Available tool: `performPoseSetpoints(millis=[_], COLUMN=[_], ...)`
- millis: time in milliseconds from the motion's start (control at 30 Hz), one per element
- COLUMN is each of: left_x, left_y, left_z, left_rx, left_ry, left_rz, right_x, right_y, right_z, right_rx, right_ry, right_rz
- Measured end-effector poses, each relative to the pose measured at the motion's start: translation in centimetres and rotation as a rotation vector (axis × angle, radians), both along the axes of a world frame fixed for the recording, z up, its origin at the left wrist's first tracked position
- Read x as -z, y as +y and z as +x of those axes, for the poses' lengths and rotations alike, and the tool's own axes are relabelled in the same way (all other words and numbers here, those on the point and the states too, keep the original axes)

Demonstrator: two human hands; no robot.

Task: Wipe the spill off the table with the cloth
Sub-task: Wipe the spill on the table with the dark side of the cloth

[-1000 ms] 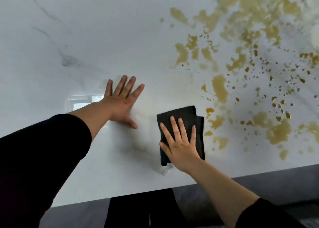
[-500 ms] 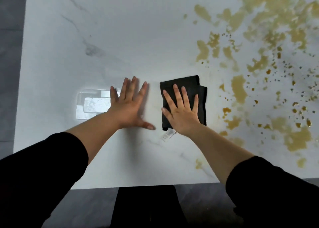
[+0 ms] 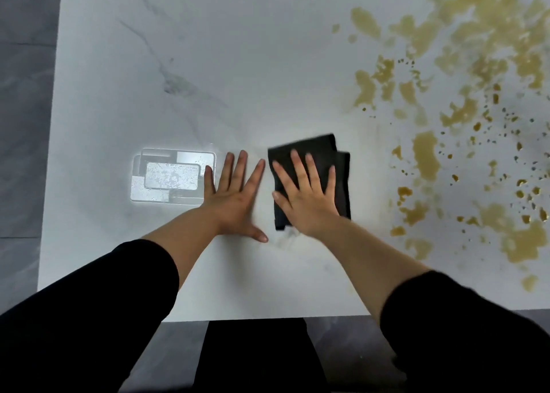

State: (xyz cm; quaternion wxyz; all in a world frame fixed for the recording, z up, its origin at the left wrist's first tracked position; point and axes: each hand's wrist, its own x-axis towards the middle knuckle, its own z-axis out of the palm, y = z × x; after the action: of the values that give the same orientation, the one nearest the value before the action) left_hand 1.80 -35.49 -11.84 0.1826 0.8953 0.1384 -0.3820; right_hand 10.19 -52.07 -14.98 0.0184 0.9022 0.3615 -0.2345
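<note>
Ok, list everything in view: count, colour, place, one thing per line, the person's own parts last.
table: one, white marble with grey veins, fills most of the view.
spill: many yellow-brown puddles and droplets, across the table's right side, out to the frame edge.
cloth: one, black, folded, flat on the table just left of the spill, a small white tag at its near edge.
window reflection: one, bright white, on the table left of the hands.
floor: grey, left of and below the table.
left hand: one, flat on bare table, fingers spread, beside the cloth.
right hand: one, flat on the cloth, fingers spread.
sleeves: two, black.
</note>
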Motion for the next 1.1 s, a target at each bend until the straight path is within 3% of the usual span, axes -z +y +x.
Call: performPoseSetpoints(millis=[133,400,600,700,967,1100], left_x=[-0.2,-0.7,-0.6,-0.8,-1.3,-0.8], left_y=[0.0,0.2,0.0,-0.2,-0.6,-0.5], left_z=[0.0,0.0,-0.2,-0.1,0.3,0.4], left_rx=[-0.003,0.0,-0.001,0.002,-0.007,-0.006], left_ry=[0.009,0.036,0.01,0.011,0.058,0.067], left_rz=[-0.002,-0.032,-0.028,-0.007,-0.006,0.005], right_x=[0.0,-2.5,-0.5,-0.3,-1.8,-1.2], right_y=[1.0,-12.4,-10.4,-10.3,-17.0,-16.4], right_z=[-0.1,-12.7,-4.8,-1.7,-8.5,-5.5], right_rx=[0.043,0.138,0.222,0.162,0.123,0.178], right_ry=[0.022,0.038,-0.002,-0.027,0.052,0.031], right_rz=[-0.013,-0.038,-0.081,-0.084,-0.099,-0.097])
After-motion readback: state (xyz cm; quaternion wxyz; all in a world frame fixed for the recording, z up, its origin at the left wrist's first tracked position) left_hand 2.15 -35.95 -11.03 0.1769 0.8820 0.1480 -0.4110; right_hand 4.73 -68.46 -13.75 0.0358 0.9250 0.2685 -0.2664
